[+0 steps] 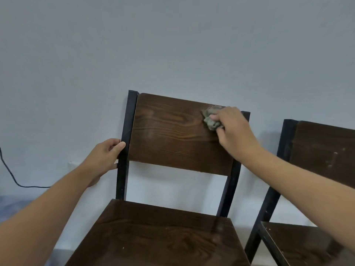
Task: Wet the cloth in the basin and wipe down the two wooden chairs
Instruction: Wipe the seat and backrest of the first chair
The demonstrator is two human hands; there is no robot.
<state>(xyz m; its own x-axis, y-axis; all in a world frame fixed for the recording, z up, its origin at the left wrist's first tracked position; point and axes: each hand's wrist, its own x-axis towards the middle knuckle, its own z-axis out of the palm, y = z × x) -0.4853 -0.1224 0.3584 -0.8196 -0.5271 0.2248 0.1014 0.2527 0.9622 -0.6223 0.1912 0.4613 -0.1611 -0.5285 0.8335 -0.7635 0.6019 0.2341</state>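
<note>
A dark wooden chair point(172, 135) with black metal posts stands against the wall in front of me. My right hand point(234, 129) presses a crumpled grey-green cloth point(210, 120) against the upper right of its backrest. My left hand point(105, 156) grips the chair's left black post, fingers wrapped around it. A second wooden chair point(318, 150) stands to the right, partly cut off by the frame edge and crossed by my right forearm. The basin is out of view.
A pale grey wall point(172, 45) fills the background right behind both chairs. A black cable point(11, 177) hangs down the wall at the far left. Something bluish and blurred point(11, 206) lies low at the left edge.
</note>
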